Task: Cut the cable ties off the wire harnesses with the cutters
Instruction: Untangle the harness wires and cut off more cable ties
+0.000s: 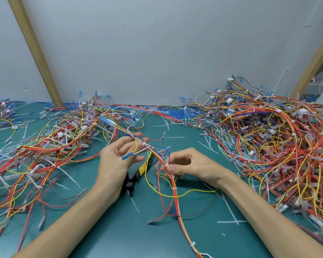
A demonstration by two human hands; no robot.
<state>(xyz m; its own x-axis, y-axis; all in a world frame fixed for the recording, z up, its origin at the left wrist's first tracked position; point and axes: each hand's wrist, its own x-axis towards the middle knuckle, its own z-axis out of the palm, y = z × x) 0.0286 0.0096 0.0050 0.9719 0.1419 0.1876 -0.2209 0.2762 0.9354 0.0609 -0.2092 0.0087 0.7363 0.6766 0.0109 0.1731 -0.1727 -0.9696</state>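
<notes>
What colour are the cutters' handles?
Yellow with black stripes, on the cutters; clearest in the head view.

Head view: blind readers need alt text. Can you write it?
The right hand pinches a harness at a white tie while the open left hand supports it, above a green mat. Yellow-handled cutters lie on the mat; harness piles flank the hands.

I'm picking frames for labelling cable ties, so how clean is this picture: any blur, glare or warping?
Head view: even light, no glare, a soft shadow under the right hand; that hand and the cutters are fairly sharp; wires near the left edge smear; the wooden posts lean outward, wide-angle distortion.
</notes>
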